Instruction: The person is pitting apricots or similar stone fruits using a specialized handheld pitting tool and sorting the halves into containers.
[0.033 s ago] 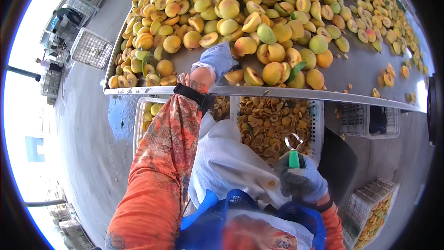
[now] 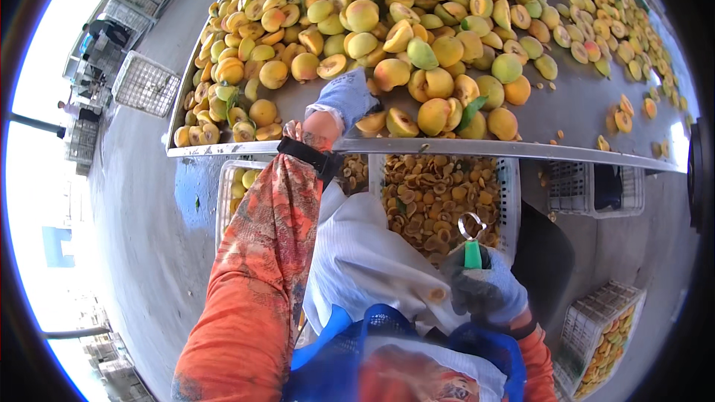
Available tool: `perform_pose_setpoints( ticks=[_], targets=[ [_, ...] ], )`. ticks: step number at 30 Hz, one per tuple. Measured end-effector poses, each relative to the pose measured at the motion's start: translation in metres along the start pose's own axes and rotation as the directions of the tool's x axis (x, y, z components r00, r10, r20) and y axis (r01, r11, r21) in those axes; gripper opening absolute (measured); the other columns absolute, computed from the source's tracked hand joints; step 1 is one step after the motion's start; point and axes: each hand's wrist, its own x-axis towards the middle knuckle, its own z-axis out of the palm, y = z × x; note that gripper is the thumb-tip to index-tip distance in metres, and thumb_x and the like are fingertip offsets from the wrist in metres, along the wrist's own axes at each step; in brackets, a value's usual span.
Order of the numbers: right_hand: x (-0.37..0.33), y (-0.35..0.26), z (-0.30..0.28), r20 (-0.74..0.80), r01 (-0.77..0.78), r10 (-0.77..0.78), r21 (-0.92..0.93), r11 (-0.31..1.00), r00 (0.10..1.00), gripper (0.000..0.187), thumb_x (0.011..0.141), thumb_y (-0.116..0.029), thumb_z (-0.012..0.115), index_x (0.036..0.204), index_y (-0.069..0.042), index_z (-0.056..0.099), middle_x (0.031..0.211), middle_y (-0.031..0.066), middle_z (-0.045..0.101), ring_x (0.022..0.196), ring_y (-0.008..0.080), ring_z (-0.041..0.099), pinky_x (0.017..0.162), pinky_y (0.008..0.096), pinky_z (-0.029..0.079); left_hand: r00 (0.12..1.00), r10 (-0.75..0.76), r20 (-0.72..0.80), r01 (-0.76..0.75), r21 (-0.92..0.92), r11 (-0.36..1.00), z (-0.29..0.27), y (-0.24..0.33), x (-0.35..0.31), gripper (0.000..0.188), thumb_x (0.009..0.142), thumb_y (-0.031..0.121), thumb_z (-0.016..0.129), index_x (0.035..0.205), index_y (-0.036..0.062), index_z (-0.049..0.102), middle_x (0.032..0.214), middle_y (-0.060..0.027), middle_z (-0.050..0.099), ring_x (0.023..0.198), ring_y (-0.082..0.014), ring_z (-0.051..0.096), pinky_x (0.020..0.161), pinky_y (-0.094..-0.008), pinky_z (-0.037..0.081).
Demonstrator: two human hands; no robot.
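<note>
My left hand [image 2: 345,99], in a light blue glove with dark finger parts, reaches over the front rim of a metal table [image 2: 447,147]. Its fingers point away and are mostly hidden, beside a halved yellow peach [image 2: 402,123]. Whether it holds any fruit does not show. Low at the right, my gloved right hand [image 2: 488,286] is closed round the green handle of a pitting knife [image 2: 472,254], whose looped metal blade points up. Whole and halved yellow peaches [image 2: 365,15] are heaped across the table beyond my left hand.
Under the rim, a white crate [image 2: 509,201] holds many brownish-orange fruit pieces [image 2: 439,193]. Left of it stands another crate [image 2: 226,186] with yellow fruit. More crates sit right, one with fruit [image 2: 596,327]. A white crate [image 2: 147,83] and people [image 2: 104,30] are farther left.
The table and fruit appear shifted very slightly to the left. Both hands keep nearly the same pose, and the right still grips the pitting knife.
</note>
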Motion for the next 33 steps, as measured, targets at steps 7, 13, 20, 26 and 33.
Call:
perform_pose_setpoints(
  ticks=[7,13,20,26,33],
  targets=[
    [0.015,0.005,0.012,-0.025,0.117,-0.135,-0.353,0.928,0.991,0.024,0.073,-0.023,0.065,0.083,-0.002,0.057,0.06,0.0075,0.057,0.046,0.0179,0.055,0.044,0.0277,0.043,0.991,-0.049,0.125,0.133,-0.961,0.243,-0.028,0.027,-0.094,0.044,0.083,0.023,0.062,0.121,0.0058,0.049,0.093,-0.0065,0.059,0.076,-0.0154,0.061,0.059,-0.027,0.053],
    [0.053,0.003,0.06,0.157,0.299,-0.688,-0.95,0.091,0.709,0.029,0.076,-0.028,0.065,0.091,-0.005,0.056,0.068,0.0181,0.06,0.065,0.0339,0.061,0.06,0.0418,0.048,0.985,-0.095,0.141,0.142,-0.99,0.007,0.015,0.059,-0.163,0.043,0.089,0.037,0.051,0.113,0.0021,0.054,0.095,-0.0096,0.06,0.083,-0.0173,0.061,0.067,-0.0286,0.054],
    [0.042,0.022,0.083,0.083,0.123,-0.695,-0.992,0.008,0.714,0.025,0.078,-0.027,0.061,0.09,-0.006,0.055,0.069,0.0171,0.062,0.065,0.0335,0.062,0.06,0.041,0.049,0.901,0.092,-0.424,-0.365,-0.627,0.688,0.026,0.058,-0.199,0.047,0.076,-0.004,0.048,0.123,-0.0006,0.045,0.111,-0.021,0.05,0.1,-0.0347,0.053,0.086,-0.036,0.045],
    [0.037,0.046,0.088,0.062,0.296,-0.703,-0.93,0.216,0.708,0.025,0.078,-0.024,0.058,0.092,-0.003,0.054,0.069,0.0193,0.06,0.066,0.0359,0.061,0.06,0.0431,0.048,0.817,0.157,-0.555,-0.365,-0.287,0.886,0.021,0.08,-0.216,0.041,0.078,-0.001,0.048,0.119,0.0023,0.047,0.108,-0.017,0.05,0.094,-0.0343,0.055,0.078,-0.0389,0.048],
    [0.05,0.059,0.08,0.12,0.426,-0.649,-0.839,0.338,0.751,0.021,0.077,-0.019,0.055,0.09,-0.003,0.055,0.075,0.0188,0.06,0.07,0.0365,0.06,0.063,0.0425,0.048,0.843,-0.036,-0.537,-0.286,-0.504,0.815,0.024,0.096,-0.221,0.02,0.095,0.017,0.043,0.1,-0.0002,0.05,0.091,-0.0092,0.047,0.079,-0.016,0.049,0.069,-0.0285,0.043]
  ],
)
